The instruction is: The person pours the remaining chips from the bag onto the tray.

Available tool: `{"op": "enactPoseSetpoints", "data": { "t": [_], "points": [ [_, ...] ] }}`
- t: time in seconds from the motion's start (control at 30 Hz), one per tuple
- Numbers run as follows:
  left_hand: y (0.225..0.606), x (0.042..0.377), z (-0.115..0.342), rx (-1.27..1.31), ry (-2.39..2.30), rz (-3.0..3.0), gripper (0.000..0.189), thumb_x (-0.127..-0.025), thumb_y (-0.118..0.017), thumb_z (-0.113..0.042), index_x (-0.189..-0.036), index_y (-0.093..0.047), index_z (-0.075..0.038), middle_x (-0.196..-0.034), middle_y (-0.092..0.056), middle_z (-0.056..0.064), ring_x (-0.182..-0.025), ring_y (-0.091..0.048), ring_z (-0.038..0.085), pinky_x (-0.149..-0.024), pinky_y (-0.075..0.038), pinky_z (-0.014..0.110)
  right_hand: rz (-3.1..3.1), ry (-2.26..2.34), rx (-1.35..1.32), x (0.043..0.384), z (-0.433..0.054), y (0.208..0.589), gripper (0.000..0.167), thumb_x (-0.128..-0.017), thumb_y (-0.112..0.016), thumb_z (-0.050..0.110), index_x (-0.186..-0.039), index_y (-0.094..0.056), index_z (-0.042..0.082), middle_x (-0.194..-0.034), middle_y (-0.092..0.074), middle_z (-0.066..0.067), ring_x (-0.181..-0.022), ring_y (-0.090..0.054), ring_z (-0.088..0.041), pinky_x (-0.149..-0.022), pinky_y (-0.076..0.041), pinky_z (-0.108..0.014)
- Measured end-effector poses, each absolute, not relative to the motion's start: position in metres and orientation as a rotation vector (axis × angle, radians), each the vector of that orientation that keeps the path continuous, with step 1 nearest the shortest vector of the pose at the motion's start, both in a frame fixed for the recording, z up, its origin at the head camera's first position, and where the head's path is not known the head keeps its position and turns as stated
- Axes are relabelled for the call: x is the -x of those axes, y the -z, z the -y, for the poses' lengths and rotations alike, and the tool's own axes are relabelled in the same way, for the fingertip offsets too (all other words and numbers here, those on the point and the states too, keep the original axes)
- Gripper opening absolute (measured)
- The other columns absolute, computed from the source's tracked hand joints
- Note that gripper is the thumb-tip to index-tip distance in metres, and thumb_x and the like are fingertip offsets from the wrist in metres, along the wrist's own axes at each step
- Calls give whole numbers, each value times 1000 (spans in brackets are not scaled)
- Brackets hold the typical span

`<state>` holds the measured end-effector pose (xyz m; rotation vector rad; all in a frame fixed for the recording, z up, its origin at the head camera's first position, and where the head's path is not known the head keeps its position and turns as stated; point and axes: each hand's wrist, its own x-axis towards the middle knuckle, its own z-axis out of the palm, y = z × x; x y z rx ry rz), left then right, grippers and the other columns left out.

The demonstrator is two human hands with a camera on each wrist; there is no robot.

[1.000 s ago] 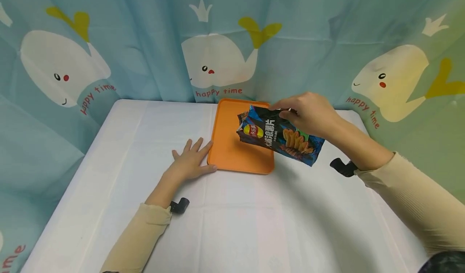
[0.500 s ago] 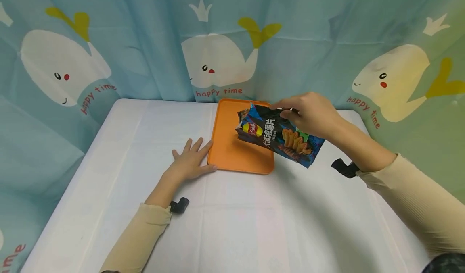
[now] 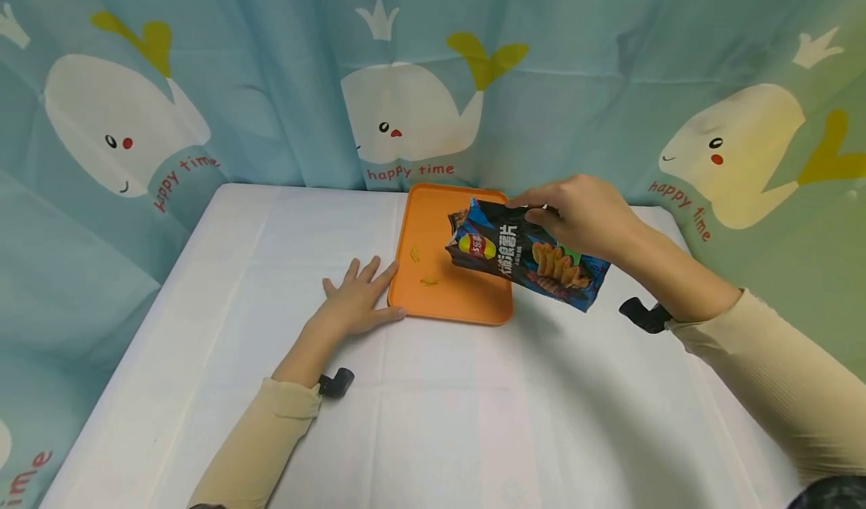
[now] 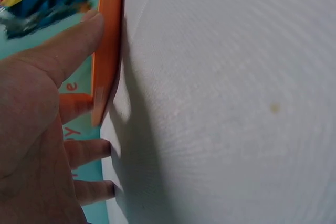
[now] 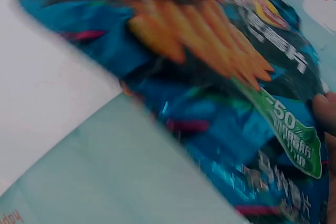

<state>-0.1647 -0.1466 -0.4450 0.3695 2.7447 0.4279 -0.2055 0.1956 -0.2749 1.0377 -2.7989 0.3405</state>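
My right hand (image 3: pixel 583 212) grips a black and blue chip bag (image 3: pixel 524 261) by its upper side, above the right part of an orange tray (image 3: pixel 467 310). The bag is tilted, its torn end pointing left and lower over the tray. Two small yellow chip pieces (image 3: pixel 429 282) lie on the tray. My left hand (image 3: pixel 352 304) spreads its fingers at the tray's left edge; in the left wrist view the thumb (image 4: pixel 84 32) touches the orange rim (image 4: pixel 107 51). The bag's printed front (image 5: pixel 210 77) fills much of the right wrist view, blurred.
A white cloth covers the table (image 3: pixel 419 419). Behind it hangs a blue-green curtain (image 3: pixel 284 80) with whale prints, close to the tray's far edge. Black wrist cameras (image 3: pixel 336 383) sit on both wrists.
Two yellow chip pieces have appeared on the tray, which showed none before. The bag and right hand shift only slightly; the left hand keeps its place at the tray edge.
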Motion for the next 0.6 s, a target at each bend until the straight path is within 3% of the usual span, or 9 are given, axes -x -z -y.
{"op": "enactPoseSetpoints", "data": {
  "t": [0.6],
  "points": [
    [446, 166, 146, -360, -432, -2744, 92, -89, -60, -65, -161, -19, -25, -167, -11, 14, -151, -2, 48, -102, -6, 85, 2821, -322, -1022, 205, -196, 273, 29, -94, -69, 11, -120, -74, 24, -93, -77, -3, -44, -42, -10, -43, -31, -28]
  ]
}}
